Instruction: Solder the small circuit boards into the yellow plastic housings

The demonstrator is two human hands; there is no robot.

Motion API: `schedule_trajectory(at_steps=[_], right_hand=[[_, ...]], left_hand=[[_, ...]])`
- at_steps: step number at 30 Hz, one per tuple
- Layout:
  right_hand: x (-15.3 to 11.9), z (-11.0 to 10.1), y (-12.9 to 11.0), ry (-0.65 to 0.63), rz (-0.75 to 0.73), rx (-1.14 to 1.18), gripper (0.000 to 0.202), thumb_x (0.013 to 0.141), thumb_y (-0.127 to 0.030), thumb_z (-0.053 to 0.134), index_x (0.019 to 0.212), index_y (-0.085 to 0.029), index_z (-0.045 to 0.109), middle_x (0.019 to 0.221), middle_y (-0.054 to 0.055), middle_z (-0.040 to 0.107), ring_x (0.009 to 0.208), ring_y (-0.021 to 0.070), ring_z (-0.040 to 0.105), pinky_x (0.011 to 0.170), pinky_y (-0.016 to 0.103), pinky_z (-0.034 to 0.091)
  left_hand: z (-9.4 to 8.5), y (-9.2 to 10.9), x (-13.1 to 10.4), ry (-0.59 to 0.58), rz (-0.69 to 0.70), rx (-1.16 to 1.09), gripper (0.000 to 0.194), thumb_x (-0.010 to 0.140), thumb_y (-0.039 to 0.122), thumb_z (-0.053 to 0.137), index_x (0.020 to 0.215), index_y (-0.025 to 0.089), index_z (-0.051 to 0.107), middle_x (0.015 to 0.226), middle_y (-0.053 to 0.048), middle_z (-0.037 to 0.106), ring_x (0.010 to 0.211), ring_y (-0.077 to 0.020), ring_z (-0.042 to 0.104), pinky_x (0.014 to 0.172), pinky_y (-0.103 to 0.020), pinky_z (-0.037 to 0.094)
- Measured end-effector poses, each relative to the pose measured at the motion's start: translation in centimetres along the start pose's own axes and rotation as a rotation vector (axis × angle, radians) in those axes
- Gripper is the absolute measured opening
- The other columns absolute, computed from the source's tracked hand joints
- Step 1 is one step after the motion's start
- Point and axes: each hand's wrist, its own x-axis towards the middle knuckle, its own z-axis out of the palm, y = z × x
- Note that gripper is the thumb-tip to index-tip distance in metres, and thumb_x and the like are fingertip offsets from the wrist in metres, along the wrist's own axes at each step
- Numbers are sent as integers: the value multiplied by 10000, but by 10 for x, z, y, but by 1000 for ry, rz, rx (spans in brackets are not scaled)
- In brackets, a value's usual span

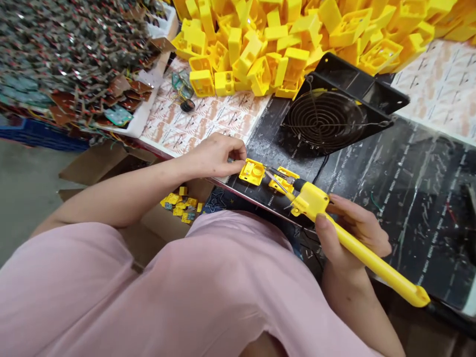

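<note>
My right hand (353,230) is wrapped round a yellow soldering iron (357,243), its metal tip pointing left across the bench edge. That tip reaches to the right side of a small yellow plastic housing (253,172), which lies open side up. At the housing's left edge is my left hand (223,156), thumb and fingers pinched together on it. Under the front of the iron lies a second yellow housing (284,179), partly covered by the tip and its metal guide. Small details inside both housings are too fine to make out.
A black fan (327,114) with a wire grille stands behind the housings. Beyond it is a big heap of yellow housings (260,49). Wired circuit boards (82,59) pile up at the back left. Below the bench edge, a cardboard box (156,238) holds several yellow pieces (182,203).
</note>
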Motion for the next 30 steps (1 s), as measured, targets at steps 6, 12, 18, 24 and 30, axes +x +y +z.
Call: schedule_trajectory(at_steps=[6,12,18,24,30], right_hand=[[11,17,-18,-104,-147,-5,456,780,-104,813,1197,-226,675,856,-4,741,687,173,711,559,273,605],[36,17,-25,-219,-264,-44,236,784,-74,802,904,-187,632,724,1,707,578,141,687,467,198,561],[42,14,-35,-329,-257,-119,260,797,-104,829,932,-190,623,755,4,728,631,133,705,526,205,588],[45,-2,-36,-313,-224,-118,141,878,-148,760,926,-199,637,759,13,707,642,126,702,553,209,595],[49,1,-27,-254,-327,-67,249,747,-32,812,849,-166,629,661,-11,669,538,122,661,458,181,533]], left_hand=[[-4,-2,7,-14,39,43,190,738,270,579,765,172,740,704,4,722,701,-133,675,700,-223,470],[-7,1,13,-71,39,133,184,750,271,595,784,194,759,736,17,731,740,-151,685,732,-243,458],[-11,7,21,-136,56,240,151,745,284,599,735,208,729,679,30,681,734,-165,663,836,-304,461],[-14,15,27,-190,4,268,132,725,264,607,733,210,726,663,21,655,805,-207,681,896,-344,455],[-17,20,29,-235,-82,252,99,700,254,640,722,200,721,670,13,628,819,-234,689,848,-344,462]])
